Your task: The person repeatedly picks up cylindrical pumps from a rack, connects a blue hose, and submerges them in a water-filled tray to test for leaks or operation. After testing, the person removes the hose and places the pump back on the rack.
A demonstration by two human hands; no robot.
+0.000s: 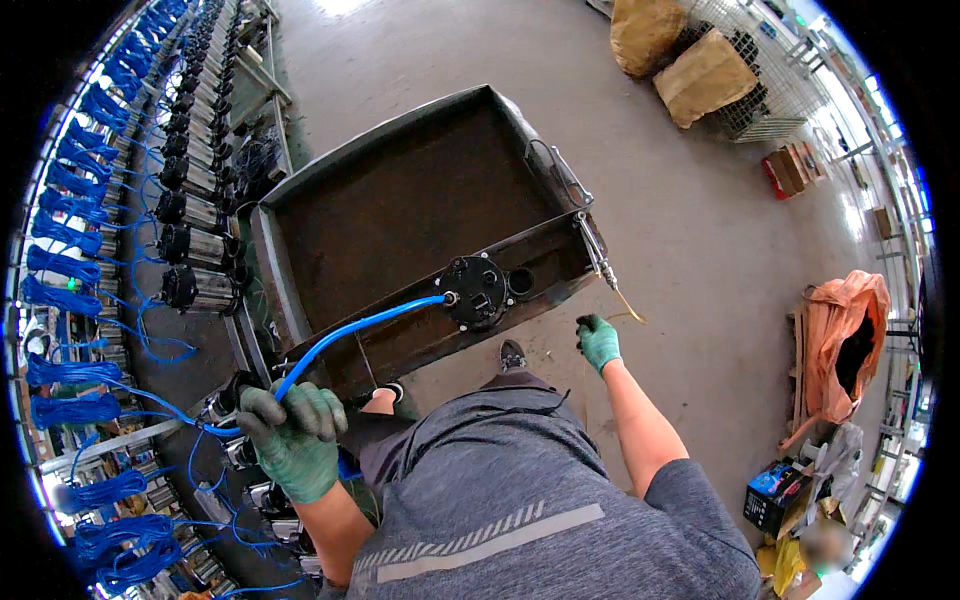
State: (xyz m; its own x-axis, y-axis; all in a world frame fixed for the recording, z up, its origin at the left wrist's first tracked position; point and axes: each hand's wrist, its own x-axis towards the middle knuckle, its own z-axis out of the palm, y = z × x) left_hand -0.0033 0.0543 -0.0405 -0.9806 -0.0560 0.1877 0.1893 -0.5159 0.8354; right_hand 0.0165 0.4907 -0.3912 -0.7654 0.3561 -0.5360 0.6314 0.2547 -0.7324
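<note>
My left hand, in a green glove with dark fingers, is closed around a thick blue cable. The cable arcs right and up to a fitting on the round black top of a pump. That pump stands at the near side of a dark metal trough, in front of my body; its lower part is hidden. My right hand, gloved the same way, hangs in the air right of the trough with fingers partly bent and nothing visible in them. Close above it, a metal spray gun with a thin yellowish hose hangs at the trough's corner.
A long row of pumps with coiled blue cables lines the left side. Rightward lie an orange sack, a blue-and-black box and red-brown cartons. A wire cage with brown sacks stands far right.
</note>
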